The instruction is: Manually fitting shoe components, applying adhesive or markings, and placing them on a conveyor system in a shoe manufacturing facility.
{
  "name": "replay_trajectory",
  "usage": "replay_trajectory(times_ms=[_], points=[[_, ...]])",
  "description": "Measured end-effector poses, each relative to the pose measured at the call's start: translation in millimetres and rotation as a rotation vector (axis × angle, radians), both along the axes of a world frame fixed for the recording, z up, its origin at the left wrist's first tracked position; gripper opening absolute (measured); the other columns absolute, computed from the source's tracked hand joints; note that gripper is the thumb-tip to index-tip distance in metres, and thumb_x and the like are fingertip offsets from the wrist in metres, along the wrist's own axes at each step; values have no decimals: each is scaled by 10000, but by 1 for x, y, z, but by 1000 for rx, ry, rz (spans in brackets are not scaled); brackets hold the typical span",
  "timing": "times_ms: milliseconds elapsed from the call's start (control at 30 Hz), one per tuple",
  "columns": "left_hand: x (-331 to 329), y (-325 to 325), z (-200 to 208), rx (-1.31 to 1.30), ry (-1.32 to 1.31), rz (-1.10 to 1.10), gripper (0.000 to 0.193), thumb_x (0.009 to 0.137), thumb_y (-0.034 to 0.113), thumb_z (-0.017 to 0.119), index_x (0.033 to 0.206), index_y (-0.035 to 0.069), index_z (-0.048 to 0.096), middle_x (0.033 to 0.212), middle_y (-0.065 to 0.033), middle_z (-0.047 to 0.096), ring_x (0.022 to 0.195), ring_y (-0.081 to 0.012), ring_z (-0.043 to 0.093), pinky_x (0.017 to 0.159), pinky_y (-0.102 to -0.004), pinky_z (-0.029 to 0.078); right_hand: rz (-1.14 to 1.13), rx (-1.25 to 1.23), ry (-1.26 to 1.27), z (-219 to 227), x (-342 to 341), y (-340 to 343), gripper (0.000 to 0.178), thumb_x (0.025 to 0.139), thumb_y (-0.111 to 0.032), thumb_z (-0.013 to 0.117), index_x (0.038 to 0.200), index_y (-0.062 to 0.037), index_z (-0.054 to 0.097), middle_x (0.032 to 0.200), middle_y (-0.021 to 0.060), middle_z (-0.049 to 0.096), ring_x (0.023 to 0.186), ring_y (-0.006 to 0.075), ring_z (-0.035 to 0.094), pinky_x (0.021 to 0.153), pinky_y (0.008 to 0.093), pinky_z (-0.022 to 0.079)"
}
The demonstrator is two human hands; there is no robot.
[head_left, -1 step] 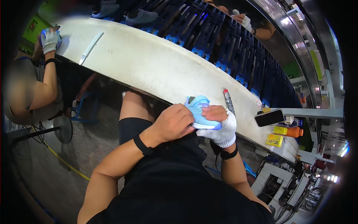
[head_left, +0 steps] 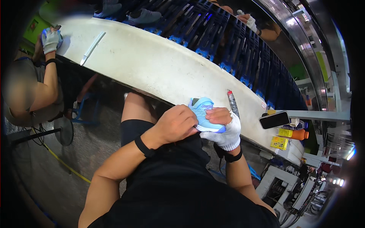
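A small light-blue shoe (head_left: 204, 113) with a white and violet sole is held over the front edge of the white bench. My right hand (head_left: 225, 127), in a white knit glove that leaves some fingers bare, is closed around it, fingers across the upper. My left hand (head_left: 177, 122), bare, touches the sole's left edge with curled fingertips pinched together. Whatever lies between those fingertips is hidden. Just beyond my right hand, a slim tool (head_left: 232, 103) with a grey wrapped handle and red end rests on the bench.
A white-handled blade (head_left: 93, 48) lies on the bench (head_left: 140, 57) toward the left. At right are a black phone (head_left: 274, 120), an orange bottle (head_left: 300, 134) and a yellow box (head_left: 279, 143). Dark conveyor slats (head_left: 213, 41) run behind. A co-worker's gloved hand (head_left: 51, 41) is far left.
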State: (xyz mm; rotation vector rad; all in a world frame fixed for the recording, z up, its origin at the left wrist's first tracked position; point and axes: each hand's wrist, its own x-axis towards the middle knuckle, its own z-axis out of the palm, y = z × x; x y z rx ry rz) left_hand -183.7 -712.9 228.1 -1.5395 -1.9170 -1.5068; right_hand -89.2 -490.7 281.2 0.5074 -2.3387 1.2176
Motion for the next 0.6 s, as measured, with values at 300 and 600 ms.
replay_trajectory(times_ms=[300, 600], points=[[-12, -34, -19, -252, -57, 162, 513, 824, 161, 890, 1295, 67, 709, 1239, -143, 706, 1122, -366, 704, 956, -473, 601, 46, -149, -3, -1, -2, -12, 485, 829, -377, 995, 1062, -97, 674, 1038, 117, 804, 1057, 324, 763, 1020, 495, 585], [-52, -78, 63, -233, 146, 148, 667, 789, 198, 933, 1397, 74, 691, 1381, -157, 704, 1216, -392, 708, 1054, -482, 587, -203, -544, -176, -30, -38, -34, 684, 1207, -528, 391, 1115, 38, 764, 1221, 221, 776, 1193, 311, 724, 1083, 438, 533]])
